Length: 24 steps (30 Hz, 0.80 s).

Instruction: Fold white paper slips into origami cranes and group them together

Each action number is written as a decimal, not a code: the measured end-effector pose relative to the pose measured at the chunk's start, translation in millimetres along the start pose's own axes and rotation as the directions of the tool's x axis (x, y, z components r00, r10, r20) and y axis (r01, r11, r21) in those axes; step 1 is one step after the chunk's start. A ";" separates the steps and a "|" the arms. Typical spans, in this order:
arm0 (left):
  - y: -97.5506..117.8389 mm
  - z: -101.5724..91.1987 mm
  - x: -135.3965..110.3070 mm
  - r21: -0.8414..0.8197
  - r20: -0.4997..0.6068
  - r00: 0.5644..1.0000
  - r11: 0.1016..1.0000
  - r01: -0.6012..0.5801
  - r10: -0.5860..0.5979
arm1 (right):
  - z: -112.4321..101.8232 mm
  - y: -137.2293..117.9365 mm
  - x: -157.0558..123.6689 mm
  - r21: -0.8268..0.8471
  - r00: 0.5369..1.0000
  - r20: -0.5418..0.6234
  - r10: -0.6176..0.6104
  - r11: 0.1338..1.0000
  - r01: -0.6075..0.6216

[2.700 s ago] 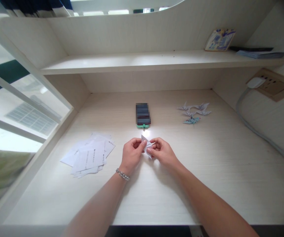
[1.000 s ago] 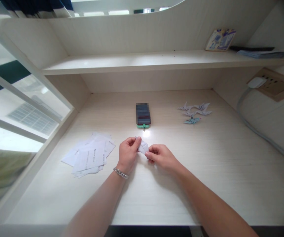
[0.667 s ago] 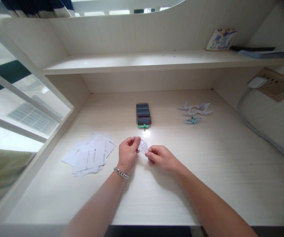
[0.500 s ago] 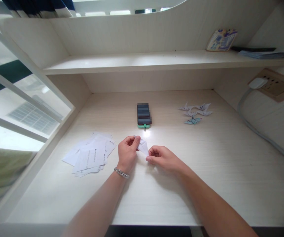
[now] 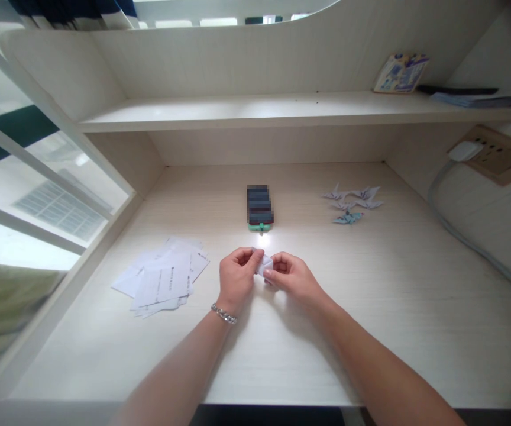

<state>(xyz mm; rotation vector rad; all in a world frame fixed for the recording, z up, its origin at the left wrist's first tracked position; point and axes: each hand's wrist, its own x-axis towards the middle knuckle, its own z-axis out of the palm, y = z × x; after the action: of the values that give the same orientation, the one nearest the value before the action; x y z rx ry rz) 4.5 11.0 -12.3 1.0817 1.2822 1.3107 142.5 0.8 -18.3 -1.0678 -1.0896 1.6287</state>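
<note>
Folded paper (image 5: 265, 264) is sitting on near side of phone (image 5: 259, 205); left hand (image 5: 238, 276) is pinching its left, right hand (image 5: 294, 276) its lower right. Neither is lying closer; both are masking its long axis.

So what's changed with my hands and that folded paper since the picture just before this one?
Your left hand has shifted right, and your right hand has moved slightly away from you, so they're closer together. Both are on the folded white paper. The printed sheets and paper cranes stayed put.
</note>
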 end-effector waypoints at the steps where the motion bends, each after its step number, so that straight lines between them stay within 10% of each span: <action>1: -1.0 0.1 0.6 -0.034 0.016 0.999 0.999 0.028 -0.027 | 0.2 1.0 0.6 0.010 1.000 -0.003 -0.007 1.000 0.007; 12: 16.9 -2.7 -3.5 -0.252 0.378 0.923 0.950 0.184 -0.079 | -6.8 -19.2 -7.6 0.318 0.988 0.102 0.112 0.938 -0.139; 16: 12.2 -2.7 -1.4 -0.151 0.348 0.938 0.987 0.060 -0.004 | -7.8 -17.6 -6.9 0.281 0.981 0.147 0.124 0.946 -0.162; 24: 2.8 -4.6 2.9 -0.045 0.274 0.956 0.992 0.120 -0.103 | -10.9 -2.4 4.4 -0.077 0.979 -0.150 -0.140 0.989 0.129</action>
<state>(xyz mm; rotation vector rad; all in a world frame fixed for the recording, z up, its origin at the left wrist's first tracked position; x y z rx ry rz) -0.5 13.3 -9.8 1.0881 1.0749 1.0682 152.3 7.7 -19.4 -1.1197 -1.0948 1.3877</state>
